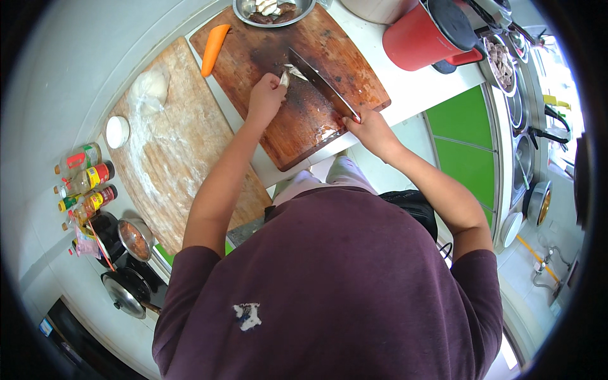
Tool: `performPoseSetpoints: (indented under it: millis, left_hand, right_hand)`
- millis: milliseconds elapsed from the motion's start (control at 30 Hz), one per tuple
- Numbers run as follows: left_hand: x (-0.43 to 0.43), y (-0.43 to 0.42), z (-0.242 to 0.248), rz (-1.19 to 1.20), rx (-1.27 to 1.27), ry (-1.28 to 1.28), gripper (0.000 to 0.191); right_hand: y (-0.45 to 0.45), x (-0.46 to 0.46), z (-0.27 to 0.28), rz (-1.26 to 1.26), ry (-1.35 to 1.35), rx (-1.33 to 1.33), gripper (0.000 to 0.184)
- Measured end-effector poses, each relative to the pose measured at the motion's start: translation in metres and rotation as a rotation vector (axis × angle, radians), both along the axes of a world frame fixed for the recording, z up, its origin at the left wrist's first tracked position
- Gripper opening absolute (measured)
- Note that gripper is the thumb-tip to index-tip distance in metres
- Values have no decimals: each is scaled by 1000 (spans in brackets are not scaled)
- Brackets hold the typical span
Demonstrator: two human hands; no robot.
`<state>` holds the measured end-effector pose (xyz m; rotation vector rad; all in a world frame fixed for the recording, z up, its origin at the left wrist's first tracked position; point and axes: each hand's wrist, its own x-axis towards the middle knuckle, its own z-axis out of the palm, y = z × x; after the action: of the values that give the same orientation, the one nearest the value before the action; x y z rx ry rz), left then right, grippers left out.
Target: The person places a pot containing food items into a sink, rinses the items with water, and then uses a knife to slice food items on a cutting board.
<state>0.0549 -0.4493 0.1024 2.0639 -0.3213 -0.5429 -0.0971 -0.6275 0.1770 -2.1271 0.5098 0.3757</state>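
Note:
My right hand (372,131) grips the handle of a kitchen cleaver (325,87), whose long blade slants up and left over the dark-stained wooden cutting board (237,90). Between the fingertips of my left hand (267,99) is a pale piece of food (284,79), too small to name surely. A few thin white slices (298,72) lie between that piece and the blade. A peeled carrot piece (215,50) rests at the board's left edge. Touching the far end of the board is a metal bowl (274,23) with white slices and brown pieces in it.
Left of the board lies a floured wooden board (190,137) bearing bagged dough (150,90) and a white round lid or container (118,132). Several bottles (92,175) line the wall. A red pitcher (418,38) stands at right, near a bowl of meat pieces (498,66).

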Motion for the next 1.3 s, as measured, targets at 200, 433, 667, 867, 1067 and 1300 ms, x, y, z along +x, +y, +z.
performPoseSetpoints:
  millis: [200,433,667,867,1067,1300]
  left_hand:
    - [-21,-18,5,252,-48,407,21]
    - [-39,-2,11,157,316,-338,21]
    - [-23,4,-14,-262,87,-1037,8]
    - [-23,-1,-17,-275,194,-912,13]
    - [-27,1,-20,-226,141,-944,15]
    - [-29,0,-15,-219,156,-910,18]
  right_hand:
    - [5,18,-1,66,5,-7,26]
    - [9,25,1,128,53,-68,29]
    - [8,27,10,190,128,-101,30]
    - [5,26,9,221,50,-167,31]
    - [5,25,15,310,115,-283,33]
    - [12,41,-11,332,99,-353,33]
